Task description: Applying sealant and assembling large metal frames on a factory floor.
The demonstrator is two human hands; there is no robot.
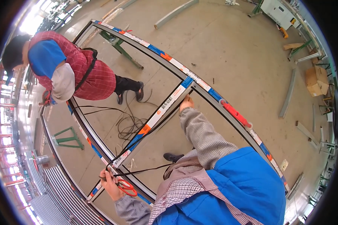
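A large metal window-type frame (146, 48) with printed protective tape lies in front of me, divided by a crossbar (163, 107). A long black rubber strip (154, 128) runs along the crossbar between my hands. My right hand (187, 102) is at the bar's far end, fingers pinched on the strip by the corner joint. At the near end, my left hand (111, 186) is closed around red-handled scissors (128, 188) and the strip, which loops past its fingers. The scissor blades are mostly hidden by the hand.
A red tool with round ends (235, 114) rests on the frame's right rail. Another person (75, 69) in a checked red apron stands at the far left. Loose black strip (129, 125) coils on the floor. Green stands (68, 138), metal profiles (176, 13) and a cardboard box (316, 81) lie around.
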